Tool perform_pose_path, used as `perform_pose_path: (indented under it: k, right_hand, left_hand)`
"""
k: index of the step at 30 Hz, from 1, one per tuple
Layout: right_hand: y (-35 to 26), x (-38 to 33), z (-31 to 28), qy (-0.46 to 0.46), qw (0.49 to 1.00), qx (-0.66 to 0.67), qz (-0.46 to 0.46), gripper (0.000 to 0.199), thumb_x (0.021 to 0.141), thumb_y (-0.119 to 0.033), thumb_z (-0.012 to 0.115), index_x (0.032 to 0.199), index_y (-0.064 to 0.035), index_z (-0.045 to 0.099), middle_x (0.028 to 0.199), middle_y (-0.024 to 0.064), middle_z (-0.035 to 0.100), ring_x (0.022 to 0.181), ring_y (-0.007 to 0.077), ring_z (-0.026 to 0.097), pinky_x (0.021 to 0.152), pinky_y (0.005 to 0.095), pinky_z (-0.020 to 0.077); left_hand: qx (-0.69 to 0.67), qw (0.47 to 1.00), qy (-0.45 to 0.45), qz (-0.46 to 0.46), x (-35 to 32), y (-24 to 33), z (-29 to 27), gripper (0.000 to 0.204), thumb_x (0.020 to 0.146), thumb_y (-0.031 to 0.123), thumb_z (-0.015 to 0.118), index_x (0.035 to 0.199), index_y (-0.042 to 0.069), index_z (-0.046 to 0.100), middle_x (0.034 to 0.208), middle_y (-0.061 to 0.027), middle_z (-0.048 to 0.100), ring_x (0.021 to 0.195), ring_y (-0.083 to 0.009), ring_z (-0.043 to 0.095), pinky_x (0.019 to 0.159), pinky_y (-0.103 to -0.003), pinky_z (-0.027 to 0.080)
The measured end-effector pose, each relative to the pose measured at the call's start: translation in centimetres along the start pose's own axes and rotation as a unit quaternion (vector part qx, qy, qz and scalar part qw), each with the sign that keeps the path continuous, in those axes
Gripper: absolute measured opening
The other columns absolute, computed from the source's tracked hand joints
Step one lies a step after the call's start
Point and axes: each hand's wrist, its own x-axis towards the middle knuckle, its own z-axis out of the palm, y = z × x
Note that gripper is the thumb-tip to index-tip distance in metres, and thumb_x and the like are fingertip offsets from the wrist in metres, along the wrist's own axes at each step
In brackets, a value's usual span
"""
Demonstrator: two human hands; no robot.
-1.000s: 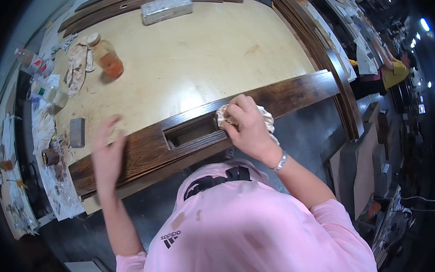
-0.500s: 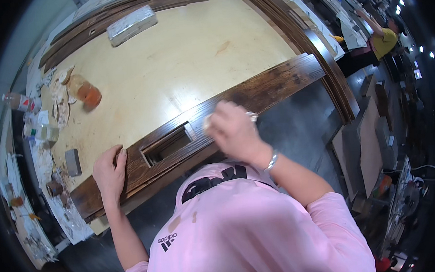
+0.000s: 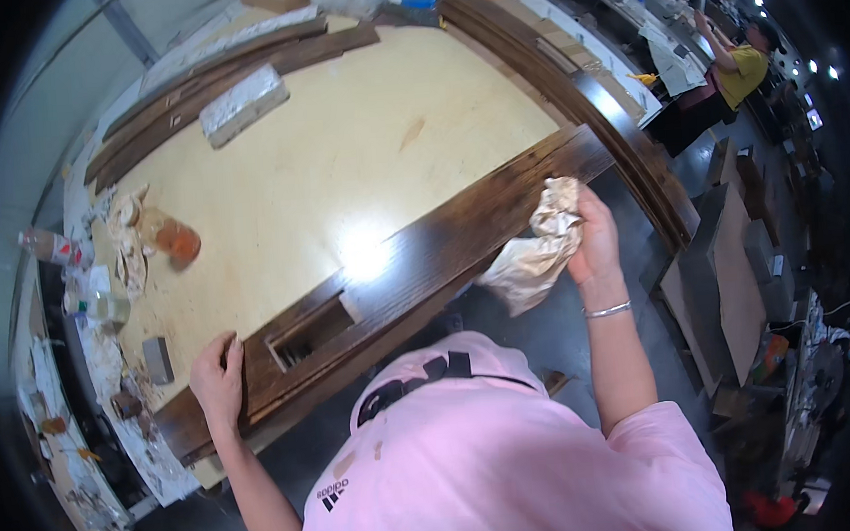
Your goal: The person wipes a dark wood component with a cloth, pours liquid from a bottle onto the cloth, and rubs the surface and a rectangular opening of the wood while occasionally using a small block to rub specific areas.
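Observation:
A long dark-stained wooden plank (image 3: 462, 234) with a rectangular cut-out (image 3: 310, 333) lies along the near edge of a pale workbench (image 3: 322, 165). My left hand (image 3: 220, 377) rests flat on the plank's left end, fingers together, holding nothing. My right hand (image 3: 594, 241) grips a crumpled stained rag (image 3: 536, 251) at the plank's near edge toward its right end; the rag hangs down over the edge.
On the bench's left sit an orange jar (image 3: 178, 242), bottles (image 3: 52, 247), rags and a small grey block (image 3: 157, 360). A wrapped grey block (image 3: 244, 103) and more dark planks (image 3: 219, 74) lie at the back. Another person in yellow (image 3: 739, 69) stands far right.
My right hand has carried the rag rightward along the plank to its right end, and the rag now hangs off the near edge. My left hand has stayed on the plank's left end.

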Motion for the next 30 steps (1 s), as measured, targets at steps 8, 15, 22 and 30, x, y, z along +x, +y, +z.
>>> perform_pose_path:
  k: [8,15,22,30]
  right_hand:
    - [1.9,-1.5,3.9,-0.148,0.978,0.112,0.098,0.022,0.099,-0.012,0.049,0.112,0.0025,0.060,0.103,0.0125,0.069,0.088,0.0205,0.070,0.080,0.0355,0.0591]
    - [3.7,-4.6,11.5,-0.247,0.934,0.122,0.229,0.020,0.102,-0.013,0.050,0.115,0.0014,0.055,0.100,0.0085,0.066,0.087,0.0137,0.068,0.078,0.0275,0.0579]
    - [5.5,-4.2,12.2,-0.373,0.906,0.074,0.188,0.037,0.103,-0.039,0.054,0.108,-0.0026,0.057,0.093,0.0010,0.063,0.083,0.0047,0.060,0.072,0.0212,0.0510]
    - [4.7,-2.3,10.7,-0.360,0.885,0.137,0.260,0.033,0.095,-0.021,0.063,0.119,-0.0031,0.051,0.104,0.0092,0.064,0.090,0.0136,0.065,0.078,0.0266,0.0561]
  left_hand:
    - [-0.030,0.997,0.060,0.022,-1.0,0.0,0.9,0.023,0.093,0.017,0.062,0.105,-0.002,0.069,0.100,-0.0163,0.071,0.095,-0.0290,0.068,0.087,-0.037,0.050]
    - [-0.264,0.947,-0.033,0.180,-2.8,16.3,2.7,0.030,0.081,0.012,0.068,0.107,-0.002,0.066,0.097,-0.0133,0.066,0.094,-0.0260,0.063,0.087,-0.035,0.049]
    - [-0.376,0.921,-0.031,0.095,-3.0,18.6,6.0,0.004,0.090,-0.001,0.061,0.087,-0.004,0.064,0.071,-0.0054,0.061,0.066,-0.0110,0.057,0.062,-0.024,0.045]
    - [-0.301,0.946,-0.035,0.112,-2.2,21.6,6.6,0.008,0.079,0.000,0.068,0.084,-0.003,0.063,0.076,-0.0090,0.060,0.069,-0.0189,0.058,0.066,-0.030,0.046]
